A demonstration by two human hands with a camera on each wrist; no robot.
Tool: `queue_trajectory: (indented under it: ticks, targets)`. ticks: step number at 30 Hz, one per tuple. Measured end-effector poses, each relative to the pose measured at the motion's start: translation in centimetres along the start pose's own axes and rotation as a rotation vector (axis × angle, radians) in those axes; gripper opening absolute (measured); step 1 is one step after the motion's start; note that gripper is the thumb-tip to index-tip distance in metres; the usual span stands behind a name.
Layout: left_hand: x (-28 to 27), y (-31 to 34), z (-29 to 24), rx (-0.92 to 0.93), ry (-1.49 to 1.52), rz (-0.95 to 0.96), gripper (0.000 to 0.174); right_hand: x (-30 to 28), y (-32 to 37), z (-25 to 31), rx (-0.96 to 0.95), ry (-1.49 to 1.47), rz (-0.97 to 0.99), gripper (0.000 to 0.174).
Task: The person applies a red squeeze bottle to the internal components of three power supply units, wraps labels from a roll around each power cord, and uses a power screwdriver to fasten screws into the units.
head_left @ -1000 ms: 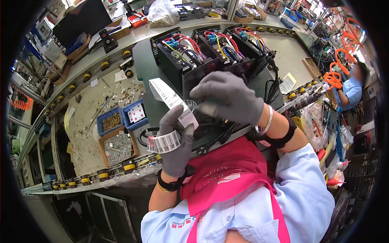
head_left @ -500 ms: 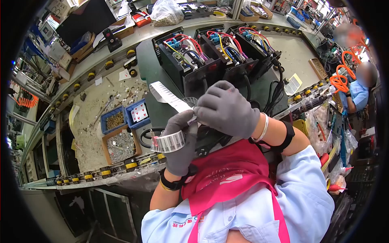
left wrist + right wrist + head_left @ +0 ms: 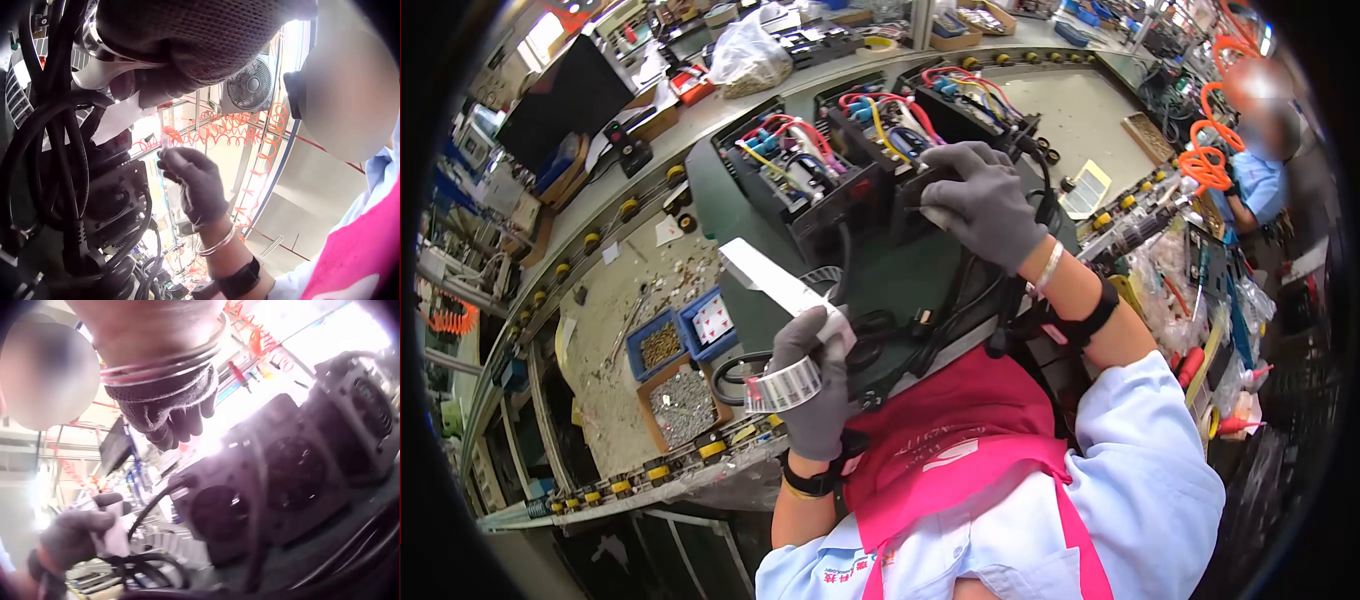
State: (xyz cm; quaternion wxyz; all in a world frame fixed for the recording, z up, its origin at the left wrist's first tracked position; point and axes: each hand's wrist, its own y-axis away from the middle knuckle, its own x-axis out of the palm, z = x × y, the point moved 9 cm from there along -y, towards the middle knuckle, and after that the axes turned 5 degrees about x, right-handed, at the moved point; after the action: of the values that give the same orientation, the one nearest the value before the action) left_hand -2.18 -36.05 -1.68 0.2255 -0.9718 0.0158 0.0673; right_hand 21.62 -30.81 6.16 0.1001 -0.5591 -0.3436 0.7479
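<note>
My left hand (image 3: 815, 405) pinches a white strip of labels (image 3: 765, 272) between thumb and fingers; one printed length loops round the fingers. The strip's other end sticks out towards the black units. My right hand (image 3: 983, 205) is raised at the front of the middle unit, with fingers bent. In the left wrist view its thumb and fingertips pinch a small pale label (image 3: 165, 139). Three black box units (image 3: 805, 180) stand in a row, open on top, with coloured wires showing. Fans (image 3: 294, 472) in their front panels show in the right wrist view.
The units stand on a dark green board (image 3: 725, 215) over a roller line. Black power cords (image 3: 930, 345) lie near the apron. Left are blue bins (image 3: 653, 345) and a carton of small metal parts (image 3: 685, 400). Another person (image 3: 1255, 185) is at the far right.
My right hand first reached the strip at the left hand, then moved away to the right and forward to the middle unit. The left hand keeps holding the strip.
</note>
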Motion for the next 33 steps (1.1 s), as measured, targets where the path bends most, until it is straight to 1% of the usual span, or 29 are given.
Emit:
queue_trajectory:
  ticks: [1,2,4,11,16,19,22,25,33]
  targets:
    - [0.1,0.1,0.5,-0.027,0.059,-0.01,0.035,0.4,0.2,-0.6,0.017,0.04,0.008,0.011]
    - [0.0,0.1,0.2,0.001,0.003,-0.019,0.035,0.6,0.4,-0.8,0.018,0.047,0.008,0.011]
    - [-0.1,0.1,0.4,-0.021,-0.032,-0.02,0.036,1.1,0.6,-0.9,0.019,0.046,0.006,0.012]
    - [-0.1,0.3,0.9,-0.025,-0.038,-0.015,0.036,1.2,0.8,-0.7,-0.011,0.063,-0.06,0.011]
    - [0.0,0.2,0.6,-0.005,-0.069,-0.02,0.033,1.4,0.7,-0.8,-0.003,0.059,-0.052,0.011]
    - [0.0,0.2,0.7,-0.034,-0.047,-0.015,0.034,1.4,0.6,-0.8,0.003,0.067,-0.038,0.011]
    - [0.0,0.1,0.0,0.027,-0.093,-0.022,0.034,1.6,0.7,-0.9,0.001,0.081,-0.046,0.012]
    - [-0.1,0.3,0.6,-0.018,-0.04,-0.024,0.033,1.6,0.8,-0.8,0.002,0.097,-0.051,0.012]
    - [-0.2,0.3,0.9,-0.012,-0.063,0.002,0.036,1.5,0.7,-0.6,-0.001,0.111,-0.063,0.013]
